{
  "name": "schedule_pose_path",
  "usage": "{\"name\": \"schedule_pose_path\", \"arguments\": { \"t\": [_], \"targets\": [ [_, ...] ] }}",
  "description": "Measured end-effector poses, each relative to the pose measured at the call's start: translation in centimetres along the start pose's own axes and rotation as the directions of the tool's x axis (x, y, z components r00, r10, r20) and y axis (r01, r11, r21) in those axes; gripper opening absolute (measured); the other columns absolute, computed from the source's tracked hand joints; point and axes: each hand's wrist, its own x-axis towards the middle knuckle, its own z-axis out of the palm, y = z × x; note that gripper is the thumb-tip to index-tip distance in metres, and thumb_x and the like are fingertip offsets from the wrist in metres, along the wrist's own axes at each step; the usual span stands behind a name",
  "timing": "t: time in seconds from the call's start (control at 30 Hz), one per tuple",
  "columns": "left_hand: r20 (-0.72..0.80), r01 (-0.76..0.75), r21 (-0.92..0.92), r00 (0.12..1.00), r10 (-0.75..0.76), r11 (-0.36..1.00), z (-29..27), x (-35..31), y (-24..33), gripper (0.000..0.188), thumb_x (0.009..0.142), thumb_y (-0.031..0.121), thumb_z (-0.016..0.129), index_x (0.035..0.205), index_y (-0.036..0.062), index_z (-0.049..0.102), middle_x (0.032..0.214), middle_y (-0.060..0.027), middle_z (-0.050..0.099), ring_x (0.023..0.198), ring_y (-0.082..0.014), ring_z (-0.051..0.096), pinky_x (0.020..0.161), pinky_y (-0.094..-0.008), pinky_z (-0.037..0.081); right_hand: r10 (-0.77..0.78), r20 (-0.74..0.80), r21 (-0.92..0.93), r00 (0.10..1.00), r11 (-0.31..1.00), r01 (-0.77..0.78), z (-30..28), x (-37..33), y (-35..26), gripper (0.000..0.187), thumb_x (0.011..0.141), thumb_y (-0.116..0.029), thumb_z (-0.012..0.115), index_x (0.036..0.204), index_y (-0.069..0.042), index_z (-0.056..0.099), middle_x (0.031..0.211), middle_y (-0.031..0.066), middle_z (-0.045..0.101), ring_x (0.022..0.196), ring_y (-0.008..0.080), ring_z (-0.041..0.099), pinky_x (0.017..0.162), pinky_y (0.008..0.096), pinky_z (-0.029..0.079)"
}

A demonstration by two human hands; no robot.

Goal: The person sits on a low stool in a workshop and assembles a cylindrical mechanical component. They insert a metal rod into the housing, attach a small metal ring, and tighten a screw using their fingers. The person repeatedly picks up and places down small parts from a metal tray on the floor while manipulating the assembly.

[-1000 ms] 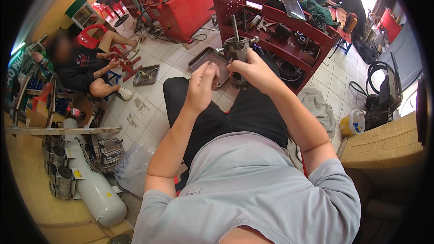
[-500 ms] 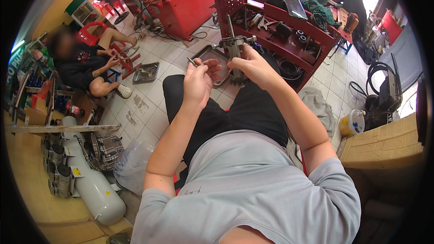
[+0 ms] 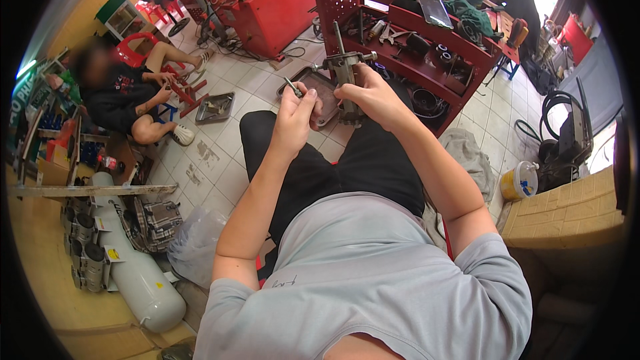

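Observation:
My left hand [image 3: 297, 115] is closed, with a thin metal pin or bolt [image 3: 292, 86] pinched between thumb and fingers, its tip poking out up and to the left. Just to its right, my right hand [image 3: 375, 99] grips the side of a grey metal machine part [image 3: 345, 79]. This part has a cylindrical ribbed body, short side stubs and a long thin shaft rising from its top. It is held upright above my lap; its exact kind I cannot tell. The two hands are close together but apart.
A shallow metal tray [image 3: 325, 85] lies on the floor beyond my hands. Ahead stands a red tool cart [image 3: 407, 70] loaded with tools. One person [image 3: 113, 93] sits at the left beside another tray [image 3: 215, 107]; another person [image 3: 515, 0] is at the far right. A white bucket [image 3: 517, 183] stands right.
My left fingers have curled in, and the pin has shifted slightly right and up in their grip. The right hand and the machine part stay nearly in place.

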Motion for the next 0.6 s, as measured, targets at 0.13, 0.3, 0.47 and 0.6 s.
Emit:
{"name": "schedule_pose_path", "arguments": {
  "t": [0.13, 0.3, 0.47, 0.6],
  "targets": [
    [0.014, 0.115, -0.083, 0.993, -0.114, 0.990, 0.0, -0.1, -0.1, 0.008, 0.092, 0.011, 0.044, 0.098, 0.0117, 0.040, 0.074, 0.0012, 0.043, 0.064, -0.0068, 0.041, 0.053, -0.0209, 0.038, 0.043, 0.019, 0.074, 0.999, 0.996, -0.044, 0.2, 0.0, -0.1, 0.047, 0.075, -0.020, 0.063, 0.112, 0.007, 0.051, 0.093, 0.0093, 0.058, 0.080, 0.0143, 0.054, 0.072, 0.0268, 0.046],
    [0.060, 0.228, -0.184, 0.974, -0.220, 0.956, -0.5, -0.1, -0.4, 0.009, 0.089, 0.011, 0.040, 0.096, 0.0115, 0.045, 0.074, 0.0029, 0.042, 0.064, -0.0067, 0.038, 0.053, -0.0207, 0.035, 0.118, 0.057, 0.206, 0.991, 0.970, -0.127, 0.2, -0.2, -0.3, 0.038, 0.077, -0.017, 0.061, 0.106, 0.005, 0.052, 0.089, 0.0077, 0.059, 0.080, 0.0127, 0.055, 0.071, 0.0270, 0.045],
    [0.126, 0.192, 0.082, 0.971, -0.202, 0.978, 0.3, -0.2, -0.3, 0.011, 0.093, 0.014, 0.041, 0.099, 0.0103, 0.050, 0.071, 0.0062, 0.041, 0.061, -0.0044, 0.037, 0.053, -0.0200, 0.034, 0.140, -0.045, 0.156, 0.989, 0.979, -0.131, 0.6, -0.4, 0.2, 0.032, 0.078, -0.017, 0.061, 0.101, 0.004, 0.053, 0.088, 0.0075, 0.060, 0.078, 0.0128, 0.055, 0.069, 0.0273, 0.045],
    [0.117, -0.021, 0.152, 0.993, 0.003, 0.988, 1.2, -0.5, 0.0, 0.016, 0.096, 0.017, 0.050, 0.105, 0.0048, 0.056, 0.072, 0.0060, 0.048, 0.064, -0.0016, 0.044, 0.057, -0.0188, 0.037, 0.143, -0.007, 0.238, 0.990, 0.961, -0.137, 0.4, -0.2, 0.2, 0.032, 0.079, -0.019, 0.061, 0.101, 0.003, 0.055, 0.090, 0.0079, 0.060, 0.077, 0.0131, 0.056, 0.069, 0.0274, 0.046]
  ]
}}
